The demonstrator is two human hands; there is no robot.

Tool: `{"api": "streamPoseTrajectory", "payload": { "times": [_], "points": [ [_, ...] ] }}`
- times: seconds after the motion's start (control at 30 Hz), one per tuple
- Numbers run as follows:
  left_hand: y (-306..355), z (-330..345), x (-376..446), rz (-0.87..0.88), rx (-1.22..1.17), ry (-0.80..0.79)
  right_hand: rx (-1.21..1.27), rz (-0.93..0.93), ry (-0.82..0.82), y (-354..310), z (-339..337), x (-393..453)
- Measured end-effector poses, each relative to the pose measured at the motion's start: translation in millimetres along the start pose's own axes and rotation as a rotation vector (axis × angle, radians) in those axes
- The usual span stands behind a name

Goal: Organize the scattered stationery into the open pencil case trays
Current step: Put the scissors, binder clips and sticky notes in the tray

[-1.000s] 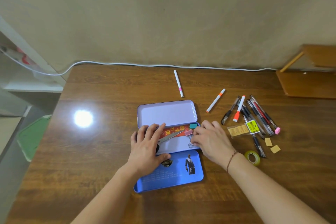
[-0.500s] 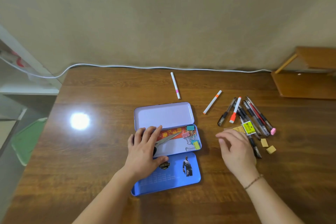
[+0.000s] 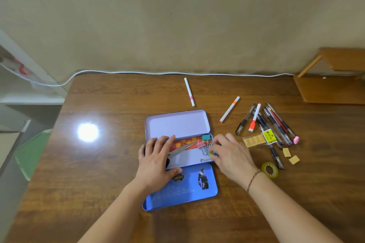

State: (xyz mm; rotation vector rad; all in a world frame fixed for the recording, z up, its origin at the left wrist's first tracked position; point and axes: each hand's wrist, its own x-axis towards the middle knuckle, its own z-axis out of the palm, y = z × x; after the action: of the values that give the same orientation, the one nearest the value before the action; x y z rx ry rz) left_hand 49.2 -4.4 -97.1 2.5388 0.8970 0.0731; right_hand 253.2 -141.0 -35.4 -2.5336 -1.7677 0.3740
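Observation:
The open pencil case lies mid-table: a lavender tray [image 3: 175, 124] at the back, a middle tray [image 3: 187, 159], and a blue lid [image 3: 187, 189] in front. Scissors [image 3: 182, 149] and teal [image 3: 206, 137] and pink [image 3: 201, 144] binder clips lie in the middle tray. My left hand [image 3: 156, 162] rests flat on that tray's left end. My right hand [image 3: 231, 156] is at its right end, fingertips pinching a small yellow-blue binder clip [image 3: 212, 154]. Two white pens [image 3: 189, 91] [image 3: 229, 109], a pile of pens [image 3: 272, 124], a labelled packet [image 3: 256, 140] and a tape roll [image 3: 269, 169] lie outside the case.
A pink eraser [image 3: 295, 139] and two tan cubes [image 3: 286, 152] sit by the pen pile. A white cable [image 3: 177, 73] runs along the wall. A wooden shelf [image 3: 331, 89] stands at the right. The table's left edge drops off beside a green object [image 3: 31, 154].
My right hand left the tray, reached over the packet by the pen pile, and is back at the tray's right end on the clips. My left hand stayed on the tray.

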Motion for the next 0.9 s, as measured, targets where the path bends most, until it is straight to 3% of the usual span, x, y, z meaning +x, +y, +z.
{"api": "streamPoseTrajectory", "payload": {
  "times": [0.67,0.9],
  "points": [
    [1,-2,-1,0.000,0.008,-0.006,0.030,-0.092,-0.084,7,-2,6],
    [3,-4,-1,-0.017,0.001,-0.013,0.357,0.059,-0.074,10,-16,9]
  ]
}}
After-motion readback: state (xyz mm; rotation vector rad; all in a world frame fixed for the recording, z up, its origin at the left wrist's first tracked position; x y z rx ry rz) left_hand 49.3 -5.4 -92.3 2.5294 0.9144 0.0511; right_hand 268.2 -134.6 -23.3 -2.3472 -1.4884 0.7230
